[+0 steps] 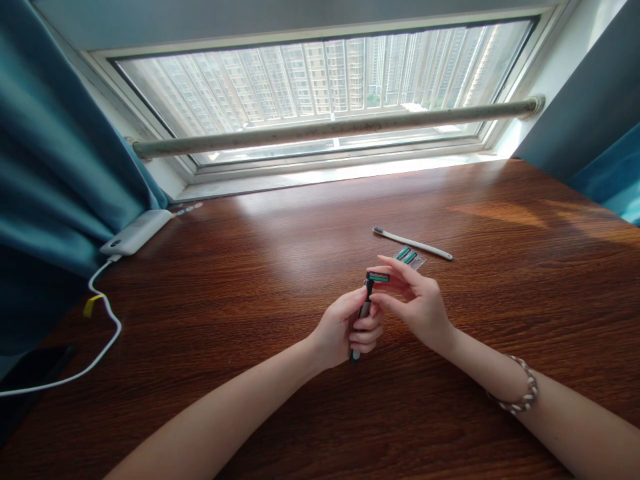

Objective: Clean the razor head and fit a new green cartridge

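Note:
A razor (369, 293) with a dark handle and a green-striped head is held upright above the wooden table (250, 280). My left hand (345, 330) is wrapped round its handle. My right hand (417, 303) pinches the razor head between thumb and forefinger, the other fingers spread. Just beyond the hands lie two spare green cartridges (409, 257) in a clear holder, and behind them a white toothbrush (413, 243) lies flat.
A white power bank (136, 232) rests at the table's far left with a white cable (103, 320) trailing toward the near left edge. Teal curtains (55, 180) hang on both sides. A window with a rail (330, 127) runs along the back.

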### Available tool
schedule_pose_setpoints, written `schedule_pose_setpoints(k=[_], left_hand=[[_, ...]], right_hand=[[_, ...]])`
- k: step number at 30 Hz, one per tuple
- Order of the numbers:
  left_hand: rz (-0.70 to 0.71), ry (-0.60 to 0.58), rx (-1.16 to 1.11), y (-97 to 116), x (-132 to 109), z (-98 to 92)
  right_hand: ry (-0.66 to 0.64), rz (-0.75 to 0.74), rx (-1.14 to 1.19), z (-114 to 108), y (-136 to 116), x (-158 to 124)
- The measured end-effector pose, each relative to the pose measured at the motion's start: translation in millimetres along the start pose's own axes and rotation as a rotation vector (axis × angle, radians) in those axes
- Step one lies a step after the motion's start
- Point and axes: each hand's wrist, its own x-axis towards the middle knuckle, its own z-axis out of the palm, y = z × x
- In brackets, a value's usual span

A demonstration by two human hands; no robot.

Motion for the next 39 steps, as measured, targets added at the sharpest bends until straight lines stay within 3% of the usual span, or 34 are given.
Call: schedule_pose_setpoints(k=[3,8,15,22,28,34,39], left_hand=[[0.115,0.091,0.055,-2.0,3.2,0.6],[0.297,0.21,0.108,-0.4,8.6,1.4],[0.456,0.342,0.218,-1.5,8.7,2.6],[0.532,0.416,0.647,-5.8,4.2,-2.5],[0.583,0.531,0.887,-4.5,0.9,0.8],[0.608,0.553,0.917,-2.7,0.5,3.0],[0.543,0.545,0.88,-0.1,2.0,2.3]], right_hand=[[-0.002,0.169,0.189,2.8,10.9,3.8],[-0.132,0.332,0.191,3.8,22.5,4.8],[-0.273,0.283,0.137,5.3,18.1,2.3],[-0.288,0.25,0.081,3.6,17.4,2.9],[-0.284,0.251,0.064,3.1,15.7,3.3],[-0.188,0.186,0.001,2.4,14.9,3.1],[-0.171,0.184,0.005,1.6,14.5,3.4]])
